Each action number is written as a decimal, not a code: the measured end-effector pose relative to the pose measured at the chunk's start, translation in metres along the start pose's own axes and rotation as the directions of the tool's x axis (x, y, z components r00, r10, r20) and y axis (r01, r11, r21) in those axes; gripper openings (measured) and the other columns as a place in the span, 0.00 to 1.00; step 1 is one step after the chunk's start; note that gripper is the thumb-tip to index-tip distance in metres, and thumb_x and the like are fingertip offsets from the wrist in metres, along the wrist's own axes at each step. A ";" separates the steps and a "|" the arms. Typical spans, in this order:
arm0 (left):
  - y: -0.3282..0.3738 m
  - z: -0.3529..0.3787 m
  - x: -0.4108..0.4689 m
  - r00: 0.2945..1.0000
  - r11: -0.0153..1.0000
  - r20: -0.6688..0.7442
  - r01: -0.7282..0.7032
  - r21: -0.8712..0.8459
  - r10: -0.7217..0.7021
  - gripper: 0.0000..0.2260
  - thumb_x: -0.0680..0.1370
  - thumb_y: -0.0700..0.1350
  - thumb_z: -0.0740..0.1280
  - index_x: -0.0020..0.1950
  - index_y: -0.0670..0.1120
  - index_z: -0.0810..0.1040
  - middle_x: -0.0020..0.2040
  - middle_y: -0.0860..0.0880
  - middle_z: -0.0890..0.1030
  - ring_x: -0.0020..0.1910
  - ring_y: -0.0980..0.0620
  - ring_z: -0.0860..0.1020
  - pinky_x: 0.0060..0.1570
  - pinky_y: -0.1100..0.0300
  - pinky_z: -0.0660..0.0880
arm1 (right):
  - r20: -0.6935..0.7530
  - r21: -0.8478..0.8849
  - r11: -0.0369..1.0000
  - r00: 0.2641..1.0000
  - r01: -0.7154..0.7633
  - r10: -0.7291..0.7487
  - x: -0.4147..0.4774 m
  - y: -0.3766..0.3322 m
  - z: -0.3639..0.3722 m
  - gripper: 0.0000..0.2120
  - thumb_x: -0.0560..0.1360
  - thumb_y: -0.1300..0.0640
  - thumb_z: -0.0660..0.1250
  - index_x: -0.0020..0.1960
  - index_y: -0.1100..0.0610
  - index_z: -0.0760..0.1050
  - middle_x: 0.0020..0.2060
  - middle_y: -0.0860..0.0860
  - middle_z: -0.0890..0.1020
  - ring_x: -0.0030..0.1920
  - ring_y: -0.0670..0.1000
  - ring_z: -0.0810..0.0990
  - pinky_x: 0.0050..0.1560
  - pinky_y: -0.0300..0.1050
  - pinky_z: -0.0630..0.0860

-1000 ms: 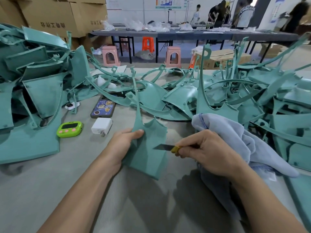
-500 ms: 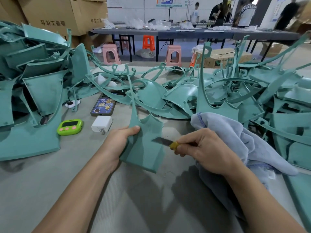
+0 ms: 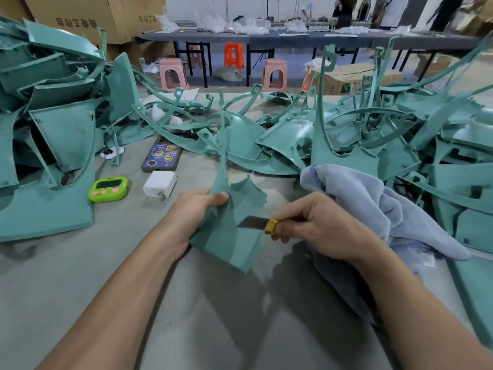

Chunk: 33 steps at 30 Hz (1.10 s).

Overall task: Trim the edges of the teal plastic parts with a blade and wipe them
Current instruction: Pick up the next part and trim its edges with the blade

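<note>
A teal plastic part (image 3: 226, 241) is gripped by the left hand (image 3: 192, 217), thumb curled over its face, just left of the right hand (image 3: 320, 228); its long axis points away, narrow strip uppermost. A blade (image 3: 252, 222), tip leftward over the part, is pinched by the curled right hand

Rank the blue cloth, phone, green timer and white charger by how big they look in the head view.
1. blue cloth, by far the largest.
2. phone, its far end hidden under teal parts.
3. green timer and white charger: too alike to rank.
</note>
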<state>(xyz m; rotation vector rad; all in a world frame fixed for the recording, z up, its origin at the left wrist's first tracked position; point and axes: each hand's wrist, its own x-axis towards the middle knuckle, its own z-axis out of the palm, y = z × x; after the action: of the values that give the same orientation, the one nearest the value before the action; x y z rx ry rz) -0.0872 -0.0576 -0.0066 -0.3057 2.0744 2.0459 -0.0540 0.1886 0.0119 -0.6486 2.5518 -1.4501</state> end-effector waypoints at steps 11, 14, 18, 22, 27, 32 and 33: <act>-0.005 -0.001 0.001 1.000 1.000 0.003 -0.016 -0.010 0.016 0.06 0.77 0.42 0.71 0.45 0.43 0.87 0.46 0.41 0.87 0.40 0.43 0.86 0.41 0.54 0.82 | -0.296 0.189 0.982 0.955 0.024 0.034 0.006 0.003 0.014 0.08 0.77 0.65 0.72 0.45 0.55 0.88 0.35 0.54 0.86 0.34 0.49 0.79 0.41 0.44 0.77; -0.006 0.002 0.001 1.000 1.000 -0.003 -0.001 -0.026 0.001 0.06 0.77 0.42 0.71 0.46 0.43 0.87 0.46 0.40 0.87 0.41 0.42 0.86 0.45 0.51 0.82 | -0.273 0.248 0.966 0.962 0.075 -0.004 0.003 0.003 0.007 0.08 0.76 0.67 0.72 0.45 0.56 0.88 0.35 0.55 0.86 0.34 0.49 0.79 0.41 0.40 0.77; -0.007 0.006 0.001 1.000 1.000 -0.004 -0.004 0.005 0.004 0.05 0.77 0.40 0.71 0.46 0.44 0.87 0.46 0.41 0.87 0.41 0.42 0.86 0.42 0.52 0.83 | -0.098 0.110 0.993 0.993 -0.048 0.059 -0.001 0.007 0.008 0.08 0.76 0.63 0.73 0.44 0.53 0.88 0.35 0.53 0.86 0.34 0.48 0.80 0.40 0.48 0.78; -0.013 0.010 0.000 0.994 0.997 -0.085 -0.070 0.024 0.072 0.04 0.78 0.41 0.72 0.48 0.45 0.87 0.46 0.45 0.88 0.45 0.44 0.87 0.49 0.50 0.83 | -0.470 0.216 0.976 0.874 -0.024 0.126 0.003 0.011 0.012 0.09 0.75 0.65 0.69 0.39 0.59 0.85 0.32 0.57 0.84 0.30 0.50 0.75 0.37 0.51 0.72; -0.012 0.025 -0.009 0.787 0.873 -0.386 -0.388 0.295 0.481 0.05 0.79 0.48 0.70 0.44 0.51 0.81 0.40 0.62 0.84 0.41 0.62 0.81 0.47 0.62 0.79 | -0.598 0.132 0.991 0.799 0.015 0.068 0.004 0.000 0.017 0.12 0.78 0.55 0.66 0.37 0.53 0.82 0.28 0.56 0.81 0.26 0.56 0.72 0.29 0.54 0.72; -0.013 0.033 -0.018 0.568 0.671 -0.368 -0.537 0.512 0.736 0.03 0.81 0.48 0.68 0.49 0.52 0.74 0.38 0.65 0.75 0.41 0.76 0.72 0.40 0.79 0.65 | -0.562 0.245 0.965 0.825 0.089 0.066 0.020 -0.020 0.044 0.12 0.75 0.49 0.65 0.40 0.56 0.81 0.28 0.56 0.81 0.24 0.51 0.71 0.27 0.47 0.67; -0.015 0.033 -0.017 0.564 0.669 -0.371 -0.534 0.517 0.738 0.03 0.81 0.48 0.68 0.50 0.51 0.75 0.38 0.65 0.75 0.41 0.75 0.72 0.40 0.79 0.65 | -0.531 0.298 0.950 0.843 0.096 0.081 0.025 -0.022 0.050 0.12 0.75 0.50 0.65 0.39 0.58 0.80 0.28 0.56 0.81 0.23 0.49 0.70 0.26 0.44 0.66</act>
<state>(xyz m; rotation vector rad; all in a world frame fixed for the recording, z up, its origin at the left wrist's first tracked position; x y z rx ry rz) -0.0662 -0.0250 -0.0161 -0.0555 3.2929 1.9999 -0.0537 0.1289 0.0062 -0.2133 2.5726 -2.2491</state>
